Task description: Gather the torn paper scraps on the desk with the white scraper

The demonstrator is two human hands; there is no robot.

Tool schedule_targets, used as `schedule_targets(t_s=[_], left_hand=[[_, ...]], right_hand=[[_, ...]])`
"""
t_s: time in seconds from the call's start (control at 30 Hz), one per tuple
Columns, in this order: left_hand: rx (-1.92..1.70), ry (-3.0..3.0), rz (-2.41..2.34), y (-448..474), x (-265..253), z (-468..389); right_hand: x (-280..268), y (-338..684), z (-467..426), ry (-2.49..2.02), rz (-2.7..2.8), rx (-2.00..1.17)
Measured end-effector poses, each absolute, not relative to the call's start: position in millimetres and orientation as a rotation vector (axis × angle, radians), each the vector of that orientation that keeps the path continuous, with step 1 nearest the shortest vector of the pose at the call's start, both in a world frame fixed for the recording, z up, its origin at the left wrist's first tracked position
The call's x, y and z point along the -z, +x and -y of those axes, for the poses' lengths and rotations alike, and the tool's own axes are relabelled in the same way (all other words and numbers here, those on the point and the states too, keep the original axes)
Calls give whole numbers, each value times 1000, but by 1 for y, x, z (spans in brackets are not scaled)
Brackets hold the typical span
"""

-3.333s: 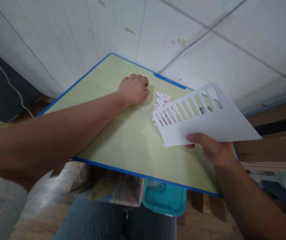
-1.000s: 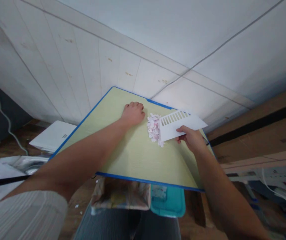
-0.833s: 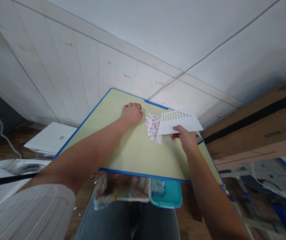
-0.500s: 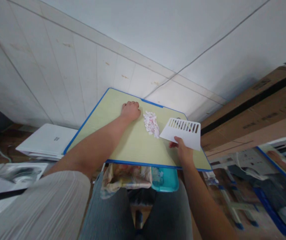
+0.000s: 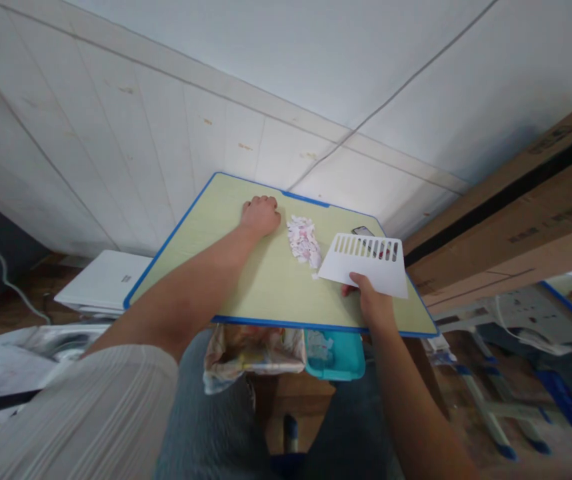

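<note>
Scraps (image 5: 304, 241) heaped loose on surface (image 5: 256, 293). My right grip (image 5: 372, 301) pinches slotted card (image 5: 361, 270), corner just beside them: careless swing could scatter scraps. Left grip (image 5: 261, 215) looks curled; whether closed, can't tell.

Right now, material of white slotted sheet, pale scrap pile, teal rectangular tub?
White slotted sheet: plastic or stiff card, matte; held by one edge, looks flat.
Pale scrap pile: probably paper, matte; thin ragged bits.
Teal rectangular tub: likely plastic, smooth; rounded corners.
</note>
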State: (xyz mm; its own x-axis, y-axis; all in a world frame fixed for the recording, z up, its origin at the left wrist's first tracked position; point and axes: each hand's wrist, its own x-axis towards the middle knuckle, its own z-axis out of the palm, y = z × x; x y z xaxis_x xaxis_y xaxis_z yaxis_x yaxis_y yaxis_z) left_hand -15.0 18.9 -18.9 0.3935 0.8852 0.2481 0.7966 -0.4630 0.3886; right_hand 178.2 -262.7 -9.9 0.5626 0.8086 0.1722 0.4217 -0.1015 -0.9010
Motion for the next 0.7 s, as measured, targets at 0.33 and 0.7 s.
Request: schedule_targets(t_s=[0.33, 0.7], left_hand=[[-625, 2423, -1512, -19, 19, -23], [-675, 2399, -1503, -18, 22, -27]], right_hand=[[18, 182, 265, -1694, 1165, -528], [25, 187, 286, -1712, 1184, -401]])
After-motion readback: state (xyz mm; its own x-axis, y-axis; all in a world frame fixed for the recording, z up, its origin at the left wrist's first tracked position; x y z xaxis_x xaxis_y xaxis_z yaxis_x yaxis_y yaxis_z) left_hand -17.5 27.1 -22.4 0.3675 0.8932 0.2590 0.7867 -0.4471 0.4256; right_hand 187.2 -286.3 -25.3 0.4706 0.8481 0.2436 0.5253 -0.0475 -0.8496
